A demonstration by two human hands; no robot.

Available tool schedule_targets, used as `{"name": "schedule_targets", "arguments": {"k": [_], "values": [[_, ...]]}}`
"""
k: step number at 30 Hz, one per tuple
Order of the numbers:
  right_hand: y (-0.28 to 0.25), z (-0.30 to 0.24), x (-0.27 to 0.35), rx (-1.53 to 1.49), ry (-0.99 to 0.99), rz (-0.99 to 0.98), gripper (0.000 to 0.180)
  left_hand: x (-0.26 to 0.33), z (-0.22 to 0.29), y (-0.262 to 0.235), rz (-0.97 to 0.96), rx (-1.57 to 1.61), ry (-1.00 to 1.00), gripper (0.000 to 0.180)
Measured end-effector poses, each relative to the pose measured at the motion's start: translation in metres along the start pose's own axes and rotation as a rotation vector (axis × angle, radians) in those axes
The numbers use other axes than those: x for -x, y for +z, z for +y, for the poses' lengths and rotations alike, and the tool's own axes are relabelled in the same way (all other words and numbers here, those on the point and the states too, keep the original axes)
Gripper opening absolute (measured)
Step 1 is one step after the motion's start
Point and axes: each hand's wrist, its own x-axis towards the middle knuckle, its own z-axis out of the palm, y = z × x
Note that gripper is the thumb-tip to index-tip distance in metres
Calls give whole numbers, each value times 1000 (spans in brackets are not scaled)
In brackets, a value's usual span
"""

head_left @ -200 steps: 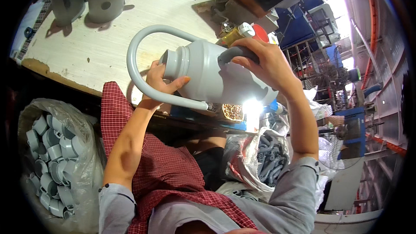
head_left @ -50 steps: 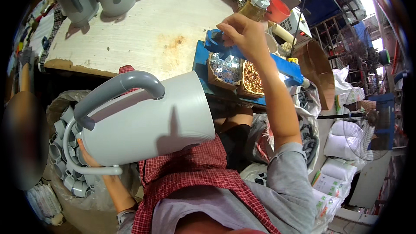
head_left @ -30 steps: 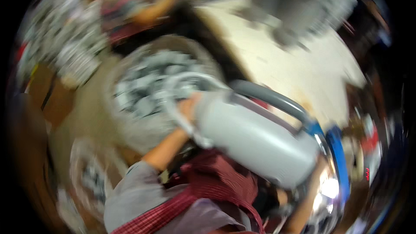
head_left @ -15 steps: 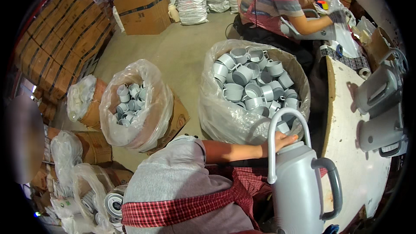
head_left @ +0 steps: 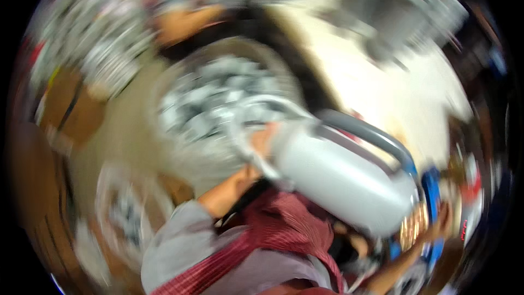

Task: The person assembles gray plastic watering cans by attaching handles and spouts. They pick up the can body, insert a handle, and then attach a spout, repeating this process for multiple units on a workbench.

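A large silver-grey jug (head_left: 344, 172) lies tilted across my front, its mouth toward the upper left and its base toward the lower right. It has a pale carrying bail (head_left: 234, 134) and a dark grey side handle (head_left: 376, 137). My left hand (head_left: 262, 139) grips the jug at its mouth, inside the loop of the bail. Beyond the base, my right hand (head_left: 443, 223) reaches up next to a blue object (head_left: 431, 191) and a copper-coloured ribbed thing (head_left: 413, 226). Motion smears its fingers, so whether it holds anything is unclear.
A big plastic-lined container (head_left: 180, 150) of grey cups stands beyond my left arm; a smaller lined one (head_left: 103, 194) is farther left. More grey jugs (head_left: 401, 8) stand on the white table (head_left: 349, 71). Another person's arm (head_left: 185, 24) shows at the top left.
The view has swung round to the right and blurred. The jug has gone from upright to tilted, its base now rightward. My right hand and the blue object have come into view.
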Motion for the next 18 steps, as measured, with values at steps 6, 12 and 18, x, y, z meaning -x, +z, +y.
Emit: {"name": "schedule_targets", "arguments": {"k": [6, 12, 18], "values": [[88, -75, -22, -194, -269, -29, 15, -23, 31, -39, 114, 61, 100, 45], [112, -80, -36, -72, -469, 36, 12, -25, 36, -28, 49, 154, 103, 53], [108, -83, -42, -40, -523, -96, 15, -15, 55, -10, -33, 202, 25, 54]]}}
